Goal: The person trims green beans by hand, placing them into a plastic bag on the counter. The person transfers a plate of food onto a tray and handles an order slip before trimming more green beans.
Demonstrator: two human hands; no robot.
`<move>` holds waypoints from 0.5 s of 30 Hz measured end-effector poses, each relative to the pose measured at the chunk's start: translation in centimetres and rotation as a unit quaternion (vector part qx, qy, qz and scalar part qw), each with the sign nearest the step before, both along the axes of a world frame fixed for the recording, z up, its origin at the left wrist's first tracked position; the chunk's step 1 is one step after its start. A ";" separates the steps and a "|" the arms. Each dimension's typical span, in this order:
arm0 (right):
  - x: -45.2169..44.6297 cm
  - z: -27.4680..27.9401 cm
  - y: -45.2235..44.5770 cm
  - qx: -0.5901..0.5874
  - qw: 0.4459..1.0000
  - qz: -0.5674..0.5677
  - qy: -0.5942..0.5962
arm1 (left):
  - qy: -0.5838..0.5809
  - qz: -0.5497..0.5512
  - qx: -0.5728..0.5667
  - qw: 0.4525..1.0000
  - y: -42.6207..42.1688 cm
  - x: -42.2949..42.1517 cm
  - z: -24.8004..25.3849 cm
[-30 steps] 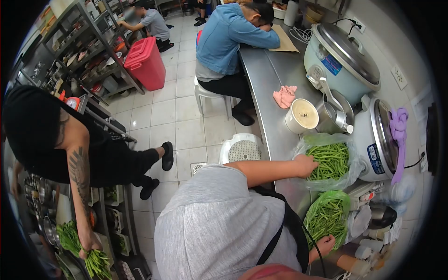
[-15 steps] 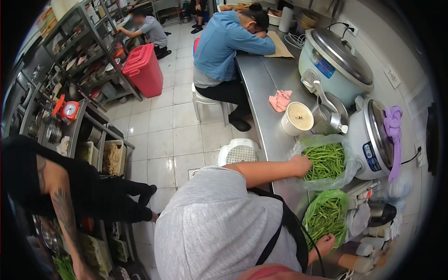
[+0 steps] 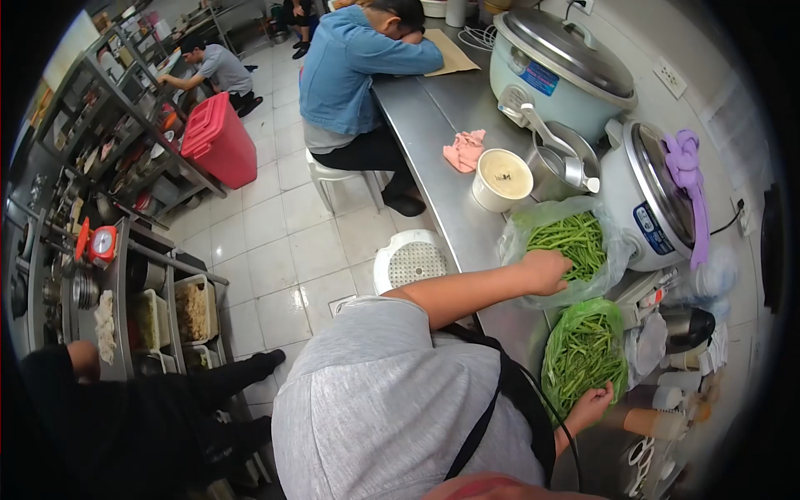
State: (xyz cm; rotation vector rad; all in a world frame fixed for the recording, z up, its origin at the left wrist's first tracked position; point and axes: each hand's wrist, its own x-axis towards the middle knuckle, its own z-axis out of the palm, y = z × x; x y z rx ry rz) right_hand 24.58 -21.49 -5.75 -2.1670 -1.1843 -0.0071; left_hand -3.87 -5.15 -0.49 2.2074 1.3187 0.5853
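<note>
Slender green beans [image 3: 583,354] lie heaped in two thin, crinkled plastic bags on the smooth metal surface [image 3: 417,121]: one clear bag [image 3: 617,254], one green bag [image 3: 612,312]. My left grip [image 3: 546,272] curls over the clear bag's heap, fingertips hidden, so I cannot tell whether it pinches any. My right grip [image 3: 590,406] bends loosely at the edge of the green bag's heap; whether it pinches a pod, I cannot tell. Near the clear bag stand one round white tub [image 3: 502,179], one shiny metal pot [image 3: 546,179] and two lidded rice cookers [image 3: 654,204], one draped with a knotted purple cloth [image 3: 685,167]. One crumpled pink cloth [image 3: 464,151] lies beside the tub.
</note>
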 end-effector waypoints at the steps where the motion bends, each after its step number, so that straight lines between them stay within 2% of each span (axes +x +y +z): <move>1: 0.2 -0.3 0.1 0.027 0.999 0.018 -0.004 | -0.010 -0.010 0.002 1.000 0.0 0.3 0.0; 3: 1.4 -1.6 0.2 0.076 0.996 0.040 -0.013 | -0.047 -0.009 0.002 0.999 0.0 0.5 0.0; 6: 1.2 -1.8 0.5 0.082 0.995 0.032 -0.040 | -0.084 -0.034 -0.007 0.996 -0.5 1.7 -0.1; 7: 2.0 -2.3 0.3 0.065 0.987 0.054 0.135 | -0.084 -0.038 -0.011 0.996 -0.2 2.4 -0.8; 9: 1.8 -2.2 0.3 0.074 0.995 0.059 -0.014 | -0.117 -0.068 -0.073 0.988 -0.9 2.9 1.5; 10: 0.6 -1.2 0.3 0.127 0.989 0.069 -0.043 | -0.130 -0.085 -0.015 0.988 -0.9 3.4 1.2; 14: -1.3 1.4 -1.2 0.104 0.991 0.007 0.083 | -0.194 -0.165 -0.051 0.966 -1.7 5.3 0.2; 15: -0.2 0.6 -0.4 0.133 0.987 0.009 0.088 | -0.194 -0.190 -0.061 0.961 -1.4 7.0 0.5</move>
